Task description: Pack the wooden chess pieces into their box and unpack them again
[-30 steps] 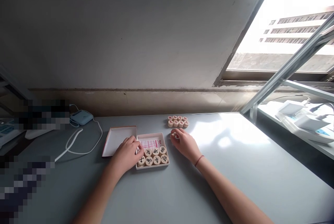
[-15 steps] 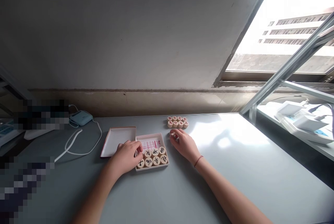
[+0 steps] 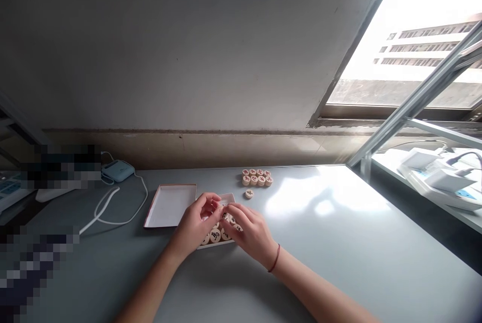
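My left hand (image 3: 199,223) is over the box with its fingers curled in a pinch. Its fingertips meet those of my right hand (image 3: 250,235), also bent and closed, above the middle of the box. A pale xiangqi piece seems to be between the left fingertips, mostly covered; what the right fingers hold is hidden. The shallow white box (image 3: 228,197) contains round wooden xiangqi pieces (image 3: 215,235) with black characters, partly hidden by both hands. A single xiangqi piece (image 3: 249,194) lies flat beyond the right hand, near two rows of red-marked pieces (image 3: 257,178).
Left of the box, its lid (image 3: 171,206) rests upturned on the grey table (image 3: 211,288). A light-blue device (image 3: 118,170) and a white cable (image 3: 145,192) are farther left. White chargers (image 3: 450,177) sit on a shelf at the right, by a metal frame.
My right hand has let go of a piece in front of the rows and moved back left over the box. My left hand has risen rightward from the box's left side to meet it.
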Action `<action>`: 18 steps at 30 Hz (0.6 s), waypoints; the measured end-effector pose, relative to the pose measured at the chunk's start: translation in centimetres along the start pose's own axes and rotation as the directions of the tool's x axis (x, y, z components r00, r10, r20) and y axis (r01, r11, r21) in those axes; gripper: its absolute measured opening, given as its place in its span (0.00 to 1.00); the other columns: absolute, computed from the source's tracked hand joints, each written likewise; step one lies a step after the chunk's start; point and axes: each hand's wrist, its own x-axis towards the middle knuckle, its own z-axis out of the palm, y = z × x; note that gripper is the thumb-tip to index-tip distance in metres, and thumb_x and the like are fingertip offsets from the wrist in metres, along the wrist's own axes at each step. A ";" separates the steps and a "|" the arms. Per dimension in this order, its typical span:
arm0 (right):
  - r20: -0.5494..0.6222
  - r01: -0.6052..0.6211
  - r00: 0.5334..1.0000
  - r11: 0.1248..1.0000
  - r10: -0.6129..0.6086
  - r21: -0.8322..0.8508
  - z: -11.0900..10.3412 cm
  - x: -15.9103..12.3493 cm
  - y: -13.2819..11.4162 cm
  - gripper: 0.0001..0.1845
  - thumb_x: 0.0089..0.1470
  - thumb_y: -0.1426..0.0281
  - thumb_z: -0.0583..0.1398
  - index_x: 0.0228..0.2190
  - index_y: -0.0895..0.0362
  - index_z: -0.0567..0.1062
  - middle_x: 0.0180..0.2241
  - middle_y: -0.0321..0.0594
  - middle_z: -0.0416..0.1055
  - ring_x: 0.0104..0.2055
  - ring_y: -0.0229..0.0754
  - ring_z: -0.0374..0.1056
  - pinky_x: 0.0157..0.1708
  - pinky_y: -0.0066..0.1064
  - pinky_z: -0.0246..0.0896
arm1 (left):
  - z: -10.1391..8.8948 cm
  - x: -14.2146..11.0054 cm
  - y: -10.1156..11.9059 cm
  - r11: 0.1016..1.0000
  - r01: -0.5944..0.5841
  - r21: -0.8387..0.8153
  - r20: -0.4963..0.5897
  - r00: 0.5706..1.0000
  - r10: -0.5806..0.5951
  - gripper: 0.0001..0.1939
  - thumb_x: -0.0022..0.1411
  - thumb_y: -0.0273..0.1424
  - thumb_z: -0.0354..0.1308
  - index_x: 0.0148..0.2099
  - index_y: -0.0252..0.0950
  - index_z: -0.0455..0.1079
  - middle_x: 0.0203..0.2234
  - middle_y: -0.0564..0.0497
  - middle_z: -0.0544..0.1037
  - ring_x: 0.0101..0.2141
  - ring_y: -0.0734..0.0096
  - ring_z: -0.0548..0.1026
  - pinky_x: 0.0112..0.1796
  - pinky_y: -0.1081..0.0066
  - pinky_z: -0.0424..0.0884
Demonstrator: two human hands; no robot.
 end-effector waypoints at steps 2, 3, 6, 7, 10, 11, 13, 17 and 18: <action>-0.024 0.009 1.000 1.000 -0.009 0.008 -0.1 0.0 -0.1 0.09 0.59 0.71 0.55 0.43 0.54 0.68 0.39 0.43 0.74 0.33 0.38 0.70 0.33 0.28 0.65 | 0.6 -0.1 -0.1 0.998 0.022 -0.063 0.019 1.000 -0.021 0.14 0.60 0.43 0.53 0.42 0.38 0.64 0.35 0.50 0.74 0.36 0.69 0.75 0.34 0.72 0.72; -0.023 0.019 1.000 1.000 -0.019 0.012 -0.2 0.0 0.1 0.09 0.58 0.72 0.56 0.43 0.54 0.68 0.40 0.44 0.74 0.34 0.38 0.71 0.34 0.28 0.65 | 0.7 -0.1 -0.1 0.997 0.025 -0.073 0.024 0.999 -0.023 0.14 0.60 0.43 0.53 0.42 0.38 0.64 0.36 0.50 0.74 0.36 0.69 0.75 0.34 0.72 0.73; -0.017 -0.020 1.000 1.000 0.020 0.012 -0.4 0.1 1.1 0.09 0.57 0.73 0.55 0.41 0.55 0.68 0.42 0.43 0.74 0.37 0.38 0.71 0.35 0.28 0.65 | 0.6 -0.1 -0.2 1.000 0.028 -0.010 -0.004 1.000 -0.028 0.16 0.60 0.43 0.52 0.43 0.38 0.65 0.36 0.49 0.74 0.36 0.68 0.75 0.34 0.71 0.73; -0.023 -0.081 0.996 0.997 0.081 -0.001 -0.4 0.1 1.7 0.09 0.57 0.73 0.54 0.41 0.55 0.69 0.41 0.44 0.73 0.37 0.38 0.70 0.34 0.27 0.65 | 0.4 0.0 -0.2 0.999 0.029 0.041 -0.029 0.999 -0.028 0.16 0.60 0.44 0.52 0.44 0.38 0.65 0.35 0.49 0.74 0.36 0.68 0.75 0.34 0.71 0.73; -0.048 -0.350 0.937 0.932 0.347 -0.095 -0.7 -0.1 3.9 0.08 0.58 0.71 0.52 0.38 0.56 0.69 0.40 0.44 0.73 0.31 0.37 0.69 0.27 0.26 0.61 | -0.4 0.1 -0.2 0.980 0.016 0.200 -0.101 0.995 0.004 0.16 0.62 0.43 0.49 0.45 0.38 0.67 0.34 0.50 0.75 0.36 0.68 0.74 0.36 0.70 0.73; -0.042 -0.423 0.906 0.895 0.421 -0.139 -0.8 -0.2 4.6 0.08 0.57 0.70 0.52 0.37 0.56 0.70 0.39 0.43 0.73 0.29 0.37 0.68 0.26 0.27 0.60 | -0.6 0.1 -0.2 0.972 0.011 0.235 -0.113 0.994 0.016 0.16 0.62 0.43 0.49 0.44 0.38 0.68 0.34 0.50 0.75 0.36 0.68 0.74 0.36 0.70 0.73; 0.001 -0.501 0.858 0.836 0.514 -0.223 -0.9 -0.5 5.9 0.08 0.57 0.70 0.51 0.35 0.56 0.70 0.37 0.42 0.73 0.25 0.36 0.66 0.25 0.27 0.58 | -0.9 0.2 -0.4 0.963 0.013 0.270 -0.117 0.993 0.020 0.15 0.62 0.42 0.49 0.44 0.39 0.68 0.35 0.50 0.75 0.36 0.68 0.75 0.35 0.71 0.73; 0.089 -0.535 0.807 0.787 0.584 -0.306 -0.8 -0.9 7.1 0.08 0.56 0.69 0.52 0.36 0.55 0.70 0.36 0.40 0.74 0.24 0.36 0.65 0.25 0.28 0.56 | -1.0 0.3 -0.7 0.953 0.024 0.303 -0.080 0.997 0.000 0.16 0.63 0.41 0.47 0.46 0.40 0.68 0.36 0.51 0.75 0.37 0.67 0.76 0.34 0.70 0.73; 0.097 -0.537 0.802 0.783 0.589 -0.313 -0.7 -0.9 7.1 0.09 0.55 0.70 0.52 0.37 0.55 0.70 0.36 0.40 0.74 0.24 0.36 0.65 0.25 0.28 0.56 | -1.0 0.3 -0.7 0.950 0.021 0.313 -0.072 0.997 0.001 0.16 0.63 0.41 0.47 0.46 0.40 0.68 0.36 0.50 0.76 0.37 0.67 0.76 0.34 0.70 0.73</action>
